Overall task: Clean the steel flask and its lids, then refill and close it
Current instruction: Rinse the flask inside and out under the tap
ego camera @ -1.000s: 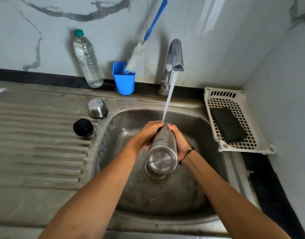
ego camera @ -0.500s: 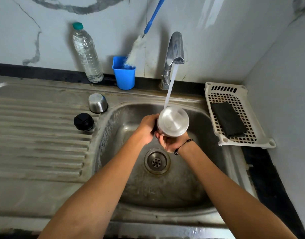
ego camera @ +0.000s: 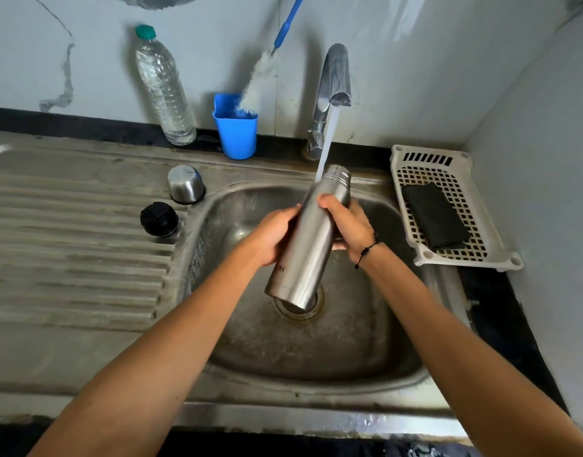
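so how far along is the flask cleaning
Done: both lids are off, the steel cap and black stopper resting on the drainboard. In hand: the left hand and right hand hold the open flask tilted over the sink, its mouth at the running tap stream. Left: whether the lids are washed can't be told; refilling and closing remain.

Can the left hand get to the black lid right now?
Probably yes, once it lets go: the black lid sits uncovered on the drainboard, left of the left hand, with nothing between. But that hand is gripping the flask.
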Available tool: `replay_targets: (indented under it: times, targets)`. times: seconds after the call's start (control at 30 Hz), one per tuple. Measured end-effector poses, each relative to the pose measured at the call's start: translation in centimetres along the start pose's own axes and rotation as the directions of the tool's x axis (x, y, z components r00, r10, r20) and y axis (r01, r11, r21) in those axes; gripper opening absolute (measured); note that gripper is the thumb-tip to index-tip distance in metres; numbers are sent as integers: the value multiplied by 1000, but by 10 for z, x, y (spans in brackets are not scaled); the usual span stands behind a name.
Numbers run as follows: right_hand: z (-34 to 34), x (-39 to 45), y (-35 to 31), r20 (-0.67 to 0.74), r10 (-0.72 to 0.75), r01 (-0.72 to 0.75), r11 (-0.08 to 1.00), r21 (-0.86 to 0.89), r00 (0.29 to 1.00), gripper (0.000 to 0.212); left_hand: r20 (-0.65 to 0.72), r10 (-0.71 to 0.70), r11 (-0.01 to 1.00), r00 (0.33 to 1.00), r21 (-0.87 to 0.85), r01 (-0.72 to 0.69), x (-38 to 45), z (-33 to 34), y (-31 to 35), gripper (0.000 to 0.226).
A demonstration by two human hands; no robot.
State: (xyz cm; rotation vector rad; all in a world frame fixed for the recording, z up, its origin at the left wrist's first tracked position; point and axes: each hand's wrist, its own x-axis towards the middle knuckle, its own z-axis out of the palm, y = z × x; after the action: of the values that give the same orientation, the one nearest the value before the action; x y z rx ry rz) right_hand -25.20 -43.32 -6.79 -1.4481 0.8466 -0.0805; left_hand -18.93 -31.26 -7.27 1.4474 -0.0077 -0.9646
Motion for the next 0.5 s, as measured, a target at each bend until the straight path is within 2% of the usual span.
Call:
replay_targets:
  times: [0.13,0.2,0.3,0.4,0.47,0.5]
  targets:
    - [0,0,-8,132,-210,243,906,-347,969,72,-8,21,993,1000,-119,-22,2,-6,0,26]
    - [5,-1,-11,190,-285,341,824,-452,940,76,-35,26,994,999,-110,-30,3,-9,-2,31]
    - [11,1,-19,229,-327,399,742,-539,917,80,-40,33,992,999,-118,-37,2,-13,-3,32]
    - [9,-3,-32,165,-429,440,691,-573,888,78,-67,28,991,997,-132,-37,5,-16,-6,28]
    - [8,-10,-32,67,-551,487,667,-564,832,79,-97,35,989,995,-140,-48,6,-18,-7,28]
    - [9,-12,-26,42,-567,490,669,-559,823,81,-106,49,989,993,-137,-63,7,-19,-7,29]
